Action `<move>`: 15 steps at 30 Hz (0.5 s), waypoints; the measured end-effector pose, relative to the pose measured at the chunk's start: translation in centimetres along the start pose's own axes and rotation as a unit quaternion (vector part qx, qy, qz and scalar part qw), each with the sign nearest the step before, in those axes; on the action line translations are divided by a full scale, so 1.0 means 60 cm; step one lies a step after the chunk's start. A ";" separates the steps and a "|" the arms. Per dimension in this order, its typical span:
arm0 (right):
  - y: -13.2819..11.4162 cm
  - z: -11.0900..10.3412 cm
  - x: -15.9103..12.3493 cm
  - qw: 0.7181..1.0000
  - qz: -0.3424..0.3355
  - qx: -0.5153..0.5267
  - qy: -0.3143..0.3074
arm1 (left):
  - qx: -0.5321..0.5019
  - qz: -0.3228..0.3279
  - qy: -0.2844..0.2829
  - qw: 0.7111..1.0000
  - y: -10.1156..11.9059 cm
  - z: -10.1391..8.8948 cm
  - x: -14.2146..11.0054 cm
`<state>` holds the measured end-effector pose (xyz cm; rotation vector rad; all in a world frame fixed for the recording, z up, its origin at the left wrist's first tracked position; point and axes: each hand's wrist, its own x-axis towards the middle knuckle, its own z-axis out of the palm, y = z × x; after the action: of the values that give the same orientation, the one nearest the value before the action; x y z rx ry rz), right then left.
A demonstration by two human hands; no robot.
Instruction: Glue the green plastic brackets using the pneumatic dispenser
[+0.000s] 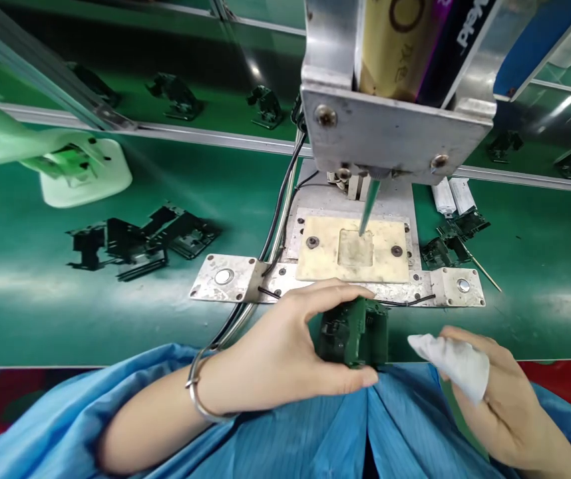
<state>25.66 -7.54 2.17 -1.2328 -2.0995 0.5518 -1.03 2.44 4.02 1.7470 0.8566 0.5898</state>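
1. Your left hand [285, 352], fingers and thumb spread around opposite sides of a dark plastic housing [355, 332] and clamped on it. The housing lies at the front edge of the bench, before the machine; whether it rests on the surface cannot be told.
2. Your right hand [495, 392], its digits closed on a crumpled white cloth [458, 366], to the right of the housing and apart from it.
3. At your left wrist, a metal bangle [196, 392]; beneath both arms, your blue smock [310, 432].
4. Just beyond the housing, a cream fixture plate [323, 263] fastened by two dark bolts. A shallow rectangular recess [353, 251] lies at its middle, with a slender rod [370, 203] above; contact between them cannot be told.
5. Flanking the plate, two silver push buttons [223, 276] on metal brackets.
6. Over the plate, the machine's metal head [395, 126], its label partly legible as "Weld".
7. On the green bench [90, 313], loose black plastic parts [130, 243] to the left; to the right, further dark parts, two white packets [444, 197] and a thin stick [482, 269].
8. Farther off, a pale green stand [86, 176] at left, and more black parts behind the metal rail [205, 136].
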 end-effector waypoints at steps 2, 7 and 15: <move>-0.024 0.003 0.013 0.997 -0.037 -0.071 0.003 | 0.035 0.059 0.013 0.998 0.005 0.003 -0.006; -0.067 0.016 0.067 0.982 -0.102 -0.136 -0.082 | 0.094 0.154 0.020 0.983 0.011 0.008 -0.016; -0.034 0.005 0.010 0.997 -0.019 -0.069 0.024 | 0.087 0.155 0.072 0.981 0.004 0.001 -0.041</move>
<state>23.96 -8.01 3.44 -1.2656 -2.1467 0.3612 -2.44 0.45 4.27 2.0361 0.7573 0.8783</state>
